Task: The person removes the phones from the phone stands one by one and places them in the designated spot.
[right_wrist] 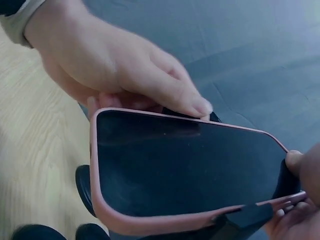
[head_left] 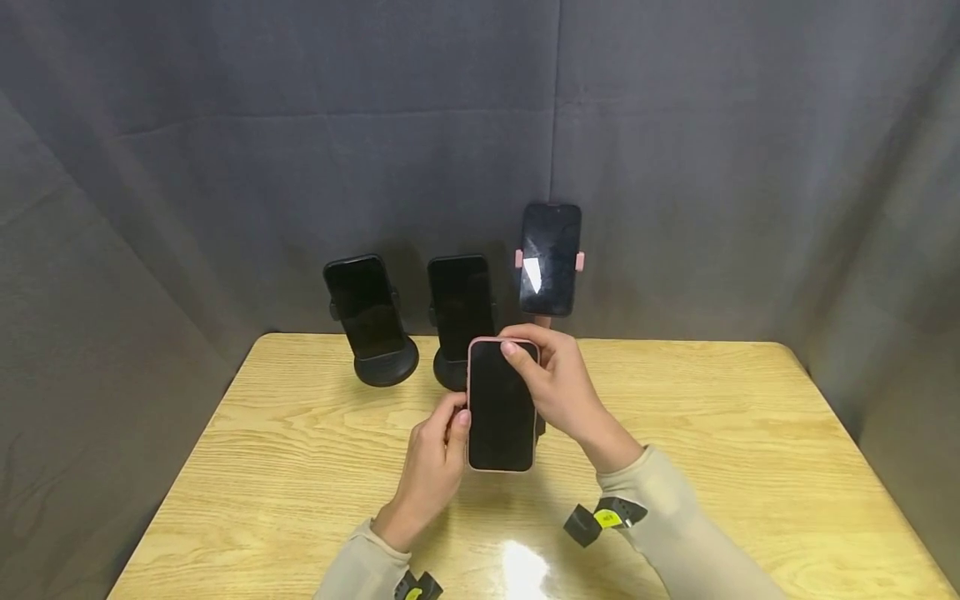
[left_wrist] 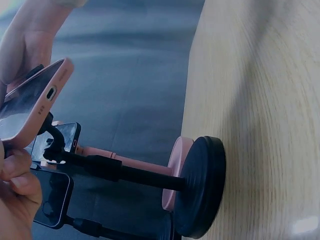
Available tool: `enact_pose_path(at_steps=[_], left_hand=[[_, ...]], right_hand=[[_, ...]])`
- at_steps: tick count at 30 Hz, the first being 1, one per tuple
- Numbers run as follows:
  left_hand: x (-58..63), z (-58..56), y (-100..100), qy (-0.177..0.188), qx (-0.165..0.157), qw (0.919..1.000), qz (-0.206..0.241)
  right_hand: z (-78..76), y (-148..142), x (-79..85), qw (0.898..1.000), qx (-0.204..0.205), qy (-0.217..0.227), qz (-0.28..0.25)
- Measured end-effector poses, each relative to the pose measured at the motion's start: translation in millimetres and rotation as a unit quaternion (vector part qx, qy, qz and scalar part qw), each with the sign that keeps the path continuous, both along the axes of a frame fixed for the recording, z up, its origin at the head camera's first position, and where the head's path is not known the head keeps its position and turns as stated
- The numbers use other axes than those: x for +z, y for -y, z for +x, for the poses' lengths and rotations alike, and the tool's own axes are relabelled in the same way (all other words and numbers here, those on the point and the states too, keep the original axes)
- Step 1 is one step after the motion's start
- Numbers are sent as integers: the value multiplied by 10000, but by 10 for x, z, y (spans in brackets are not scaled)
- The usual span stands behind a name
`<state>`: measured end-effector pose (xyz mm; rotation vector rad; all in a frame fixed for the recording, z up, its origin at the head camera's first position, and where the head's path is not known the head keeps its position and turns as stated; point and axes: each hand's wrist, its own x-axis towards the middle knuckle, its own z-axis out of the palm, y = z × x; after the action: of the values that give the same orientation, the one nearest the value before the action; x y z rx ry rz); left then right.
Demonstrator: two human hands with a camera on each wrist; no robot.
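A smartphone [head_left: 501, 408] in a pink case stands upright in front of me, its dark screen toward me. My left hand [head_left: 431, 458] grips its left side, thumb along the edge; in the right wrist view that thumb lies beside a black clamp arm [right_wrist: 215, 117]. My right hand [head_left: 561, 383] pinches the top end, thumb over the upper screen corner and fingers behind. Another black clamp arm [right_wrist: 242, 220] meets the opposite edge. Behind the smartphone, a black phone stand [left_wrist: 145, 176] rises from a round base; the head view mostly hides it.
Two smartphones sit in black stands, one at the left [head_left: 366, 308] and one in the middle [head_left: 461, 304]. Behind, a third smartphone [head_left: 550, 258] is held by a pink stand [left_wrist: 137, 162]. Everything stands on a wooden table [head_left: 712, 433] before a grey curtain [head_left: 712, 167].
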<state>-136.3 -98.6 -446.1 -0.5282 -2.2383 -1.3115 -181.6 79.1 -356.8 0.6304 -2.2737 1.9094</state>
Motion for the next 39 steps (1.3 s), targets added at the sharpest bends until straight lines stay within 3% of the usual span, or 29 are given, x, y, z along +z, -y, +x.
enact_pose_path(at_steps=[11,39], left_hand=[[-25,2,-9,-120,-45,9999,84],[16,41,-9,173,-126,9996,175]], right_hand=[[-5,-5,60,9999,-47,-101,13],[-66,-13,171,9998,-135,-133,-31]])
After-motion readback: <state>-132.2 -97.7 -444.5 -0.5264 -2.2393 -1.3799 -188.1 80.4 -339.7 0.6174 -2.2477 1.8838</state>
